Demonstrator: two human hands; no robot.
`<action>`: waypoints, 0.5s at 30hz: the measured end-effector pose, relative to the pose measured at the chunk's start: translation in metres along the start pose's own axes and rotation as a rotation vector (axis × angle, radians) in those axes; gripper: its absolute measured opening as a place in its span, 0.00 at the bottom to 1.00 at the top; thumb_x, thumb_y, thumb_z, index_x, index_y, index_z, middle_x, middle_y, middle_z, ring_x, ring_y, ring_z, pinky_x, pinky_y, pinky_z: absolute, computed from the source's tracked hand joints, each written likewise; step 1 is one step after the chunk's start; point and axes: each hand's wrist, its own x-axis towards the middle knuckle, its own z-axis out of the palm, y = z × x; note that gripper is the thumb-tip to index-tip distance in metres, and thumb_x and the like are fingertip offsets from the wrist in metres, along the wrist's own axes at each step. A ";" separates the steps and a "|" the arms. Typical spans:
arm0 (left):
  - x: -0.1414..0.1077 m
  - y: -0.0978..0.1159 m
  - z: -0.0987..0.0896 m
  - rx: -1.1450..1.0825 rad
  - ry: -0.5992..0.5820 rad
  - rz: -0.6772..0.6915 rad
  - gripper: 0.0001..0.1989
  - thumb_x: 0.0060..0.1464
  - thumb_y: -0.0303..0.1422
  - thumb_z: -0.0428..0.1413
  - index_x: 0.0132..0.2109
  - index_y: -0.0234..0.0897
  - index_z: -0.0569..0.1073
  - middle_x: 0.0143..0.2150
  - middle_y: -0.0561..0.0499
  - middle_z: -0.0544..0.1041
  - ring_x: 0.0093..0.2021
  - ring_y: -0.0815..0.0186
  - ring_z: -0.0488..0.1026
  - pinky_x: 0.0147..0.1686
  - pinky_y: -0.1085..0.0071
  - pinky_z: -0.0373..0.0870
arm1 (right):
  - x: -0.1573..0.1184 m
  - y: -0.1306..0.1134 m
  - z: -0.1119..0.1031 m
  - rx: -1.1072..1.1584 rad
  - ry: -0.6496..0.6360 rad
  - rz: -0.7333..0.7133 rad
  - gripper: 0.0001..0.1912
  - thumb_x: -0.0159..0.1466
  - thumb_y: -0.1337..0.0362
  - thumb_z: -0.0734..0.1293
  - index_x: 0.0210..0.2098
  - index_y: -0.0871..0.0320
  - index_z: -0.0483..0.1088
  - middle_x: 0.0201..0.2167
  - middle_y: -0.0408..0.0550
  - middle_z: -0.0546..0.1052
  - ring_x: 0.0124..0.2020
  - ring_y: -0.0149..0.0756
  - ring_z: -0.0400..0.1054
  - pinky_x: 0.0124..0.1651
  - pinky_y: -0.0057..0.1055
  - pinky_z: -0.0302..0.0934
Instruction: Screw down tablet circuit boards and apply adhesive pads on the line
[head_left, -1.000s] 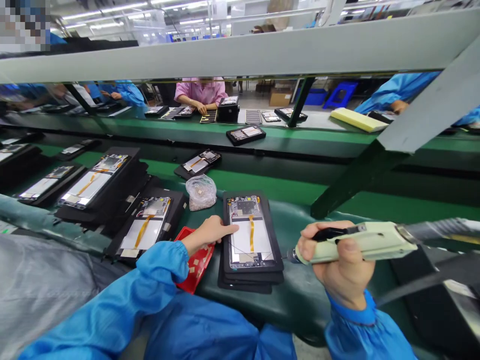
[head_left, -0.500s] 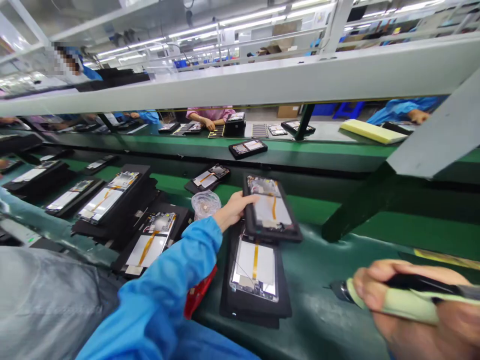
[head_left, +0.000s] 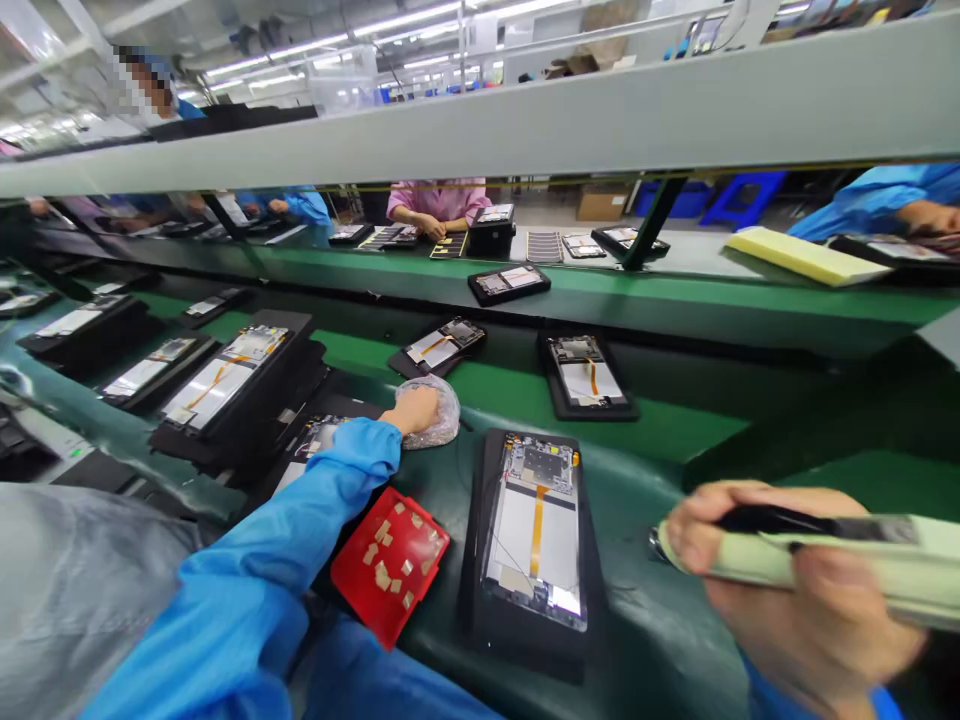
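Note:
My left hand [head_left: 415, 410] reaches into a clear plastic bag [head_left: 448, 418] of small parts, its fingers curled down and partly hidden. My right hand [head_left: 795, 590] is wrapped round a pale green electric screwdriver [head_left: 757, 556] with a black lever, its tip pointing left. Between my hands lies an opened tablet [head_left: 517, 540] on a black foam pad [head_left: 480, 610]; its circuit board, white battery and orange ribbon cable show. A red tray [head_left: 352, 575] with several small beige pieces sits left of it, below my left forearm.
Another opened tablet [head_left: 589, 378] rests in black foam on the green conveyor [head_left: 660, 400], with a second tablet [head_left: 439, 345] to its left. Stacks of foam with tablets [head_left: 225, 385] stand at left. A white beam [head_left: 480, 140] crosses overhead. Co-workers sit across the line.
My left hand has let go of the foam-backed tablet, now lying on the conveyor, and moved left into the plastic bag. The red tray is now uncovered. The screwdriver has shifted slightly.

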 end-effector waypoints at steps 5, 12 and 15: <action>0.004 -0.009 0.000 0.073 0.019 0.067 0.17 0.65 0.39 0.58 0.56 0.33 0.73 0.55 0.42 0.75 0.51 0.58 0.75 0.50 0.55 0.76 | 0.032 0.037 0.046 0.021 -0.037 -0.068 0.13 0.58 0.56 0.77 0.38 0.55 0.76 0.30 0.48 0.82 0.16 0.37 0.72 0.17 0.35 0.67; -0.001 -0.023 0.002 0.036 0.148 0.143 0.12 0.65 0.30 0.50 0.44 0.33 0.77 0.46 0.38 0.80 0.47 0.55 0.77 0.48 0.64 0.69 | 0.074 0.102 0.061 -0.129 -0.029 -0.024 0.13 0.61 0.56 0.75 0.36 0.57 0.73 0.28 0.45 0.81 0.16 0.33 0.71 0.19 0.30 0.65; -0.001 -0.024 0.009 0.027 0.154 0.161 0.13 0.65 0.31 0.49 0.41 0.33 0.78 0.45 0.37 0.81 0.47 0.52 0.77 0.47 0.64 0.68 | 0.081 0.118 0.057 -0.163 -0.017 -0.010 0.12 0.62 0.56 0.74 0.36 0.58 0.73 0.28 0.45 0.81 0.16 0.32 0.71 0.20 0.31 0.66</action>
